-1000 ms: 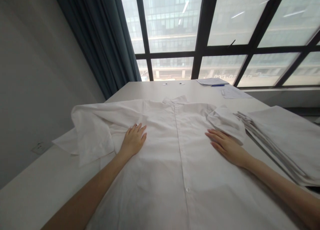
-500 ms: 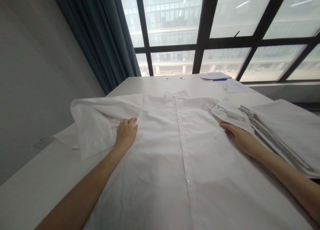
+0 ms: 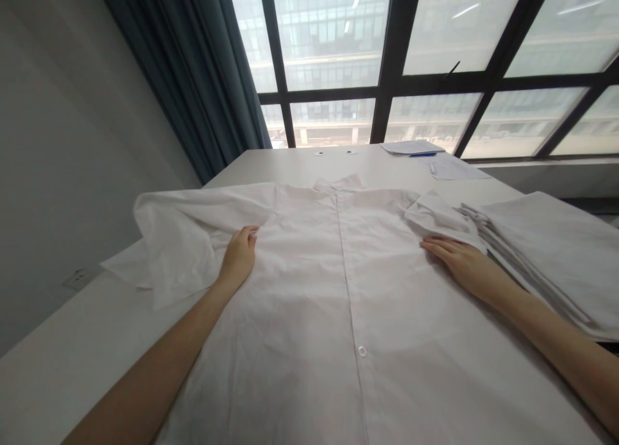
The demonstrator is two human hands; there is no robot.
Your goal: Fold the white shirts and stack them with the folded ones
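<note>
A white button-front shirt (image 3: 300, 271) lies spread on the white table, its collar toward the window. Near the left armhole, my left hand (image 3: 239, 255) is on the fabric with its fingers curled together at the cloth; whether it pinches a fold is hard to see. My right hand (image 3: 452, 258) rests by the right armhole, fingers extended along the shirt beside the bunched right sleeve (image 3: 442, 219). The left sleeve (image 3: 178, 232) spreads out to the left, partly folded over itself.
Folded white garments (image 3: 556, 251) are stacked at the right. Papers (image 3: 411, 148) and a blue pen (image 3: 423, 154) lie at the table's far end. A blue curtain (image 3: 193, 64) and a wall socket (image 3: 78, 278) are on the left.
My left hand has shifted slightly left and its fingers have drawn closer together. My right hand's fingers lie flatter on the cloth. The shirt looks nearly unchanged.
</note>
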